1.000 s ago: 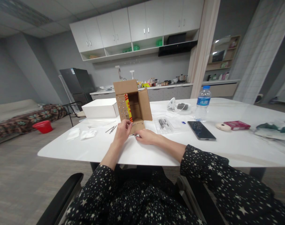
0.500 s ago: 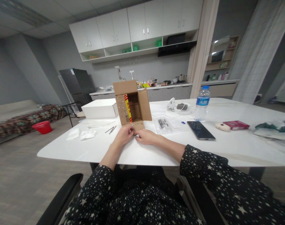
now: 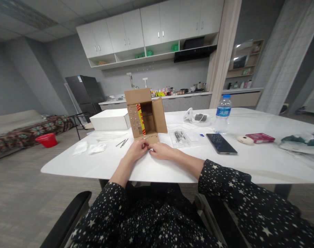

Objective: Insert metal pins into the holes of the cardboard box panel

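Note:
An opened cardboard box [image 3: 148, 112] stands in front of me, its flaps spread and its inside facing me. Small shiny pieces dot its left flap [image 3: 134, 119], beside red and yellow tape, and a row of them runs along the lower flap [image 3: 153, 137]. At that lower flap's near edge, my left hand [image 3: 138, 148] is closed with its fingertips pinched. My right hand [image 3: 159, 150] is closed too, its fingertips close to the left ones at the same edge. Whatever lies between the fingers is too small or hidden to make out.
Left of the box lie tweezers [image 3: 123, 143], crumpled white tissues [image 3: 97, 148] and a white box [image 3: 110, 119]. To the right are a clear plastic case [image 3: 181, 137], a phone [image 3: 221, 143], a water bottle [image 3: 223, 115], a dark red box [image 3: 261, 138] and a white corded device [image 3: 198, 117].
The fingers of my left hand have shifted very slightly at the flap's edge. The box and everything else on the table stay where they were.

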The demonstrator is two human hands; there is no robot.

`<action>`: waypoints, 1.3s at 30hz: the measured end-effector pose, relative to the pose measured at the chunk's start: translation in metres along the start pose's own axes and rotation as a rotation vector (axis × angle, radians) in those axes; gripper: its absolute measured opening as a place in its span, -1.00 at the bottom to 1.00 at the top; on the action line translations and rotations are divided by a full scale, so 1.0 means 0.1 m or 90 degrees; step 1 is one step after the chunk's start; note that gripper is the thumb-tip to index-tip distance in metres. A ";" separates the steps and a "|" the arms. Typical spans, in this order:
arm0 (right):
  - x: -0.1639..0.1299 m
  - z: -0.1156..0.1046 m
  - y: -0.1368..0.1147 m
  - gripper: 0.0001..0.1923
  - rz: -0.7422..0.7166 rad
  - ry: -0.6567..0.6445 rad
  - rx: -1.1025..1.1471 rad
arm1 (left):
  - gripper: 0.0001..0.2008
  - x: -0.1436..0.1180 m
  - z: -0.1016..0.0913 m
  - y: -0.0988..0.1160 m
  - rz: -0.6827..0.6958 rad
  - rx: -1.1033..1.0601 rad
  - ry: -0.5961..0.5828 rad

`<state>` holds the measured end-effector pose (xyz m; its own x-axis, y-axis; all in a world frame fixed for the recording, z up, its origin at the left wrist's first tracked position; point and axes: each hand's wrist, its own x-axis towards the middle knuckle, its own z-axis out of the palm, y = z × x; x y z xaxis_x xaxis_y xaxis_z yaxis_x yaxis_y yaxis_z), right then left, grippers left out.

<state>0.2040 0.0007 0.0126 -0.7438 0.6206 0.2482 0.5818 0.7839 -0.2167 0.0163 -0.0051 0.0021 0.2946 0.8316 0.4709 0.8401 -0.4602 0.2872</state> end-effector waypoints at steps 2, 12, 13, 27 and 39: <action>0.00 -0.01 -0.01 -0.69 0.003 0.000 0.000 | -0.85 0.00 0.00 0.00 0.001 0.001 -0.001; 0.00 0.01 0.00 -0.68 0.002 -0.004 0.006 | -0.85 -0.02 -0.01 0.01 0.002 -0.001 -0.009; 0.00 0.00 0.00 -0.67 0.001 -0.004 0.007 | -0.85 -0.02 -0.01 0.01 -0.001 0.000 -0.010; 0.03 0.04 0.04 -0.66 -0.002 -0.003 -0.005 | -0.58 0.04 0.05 0.07 -0.082 0.276 0.077; 0.02 0.02 0.01 -0.67 0.000 -0.008 -0.015 | -0.65 0.04 0.04 0.12 -0.044 0.342 0.053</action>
<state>0.2028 0.0028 0.0108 -0.7478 0.6206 0.2361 0.5893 0.7841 -0.1947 0.0292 -0.0065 0.0044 0.2125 0.8168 0.5364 0.9769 -0.1641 -0.1371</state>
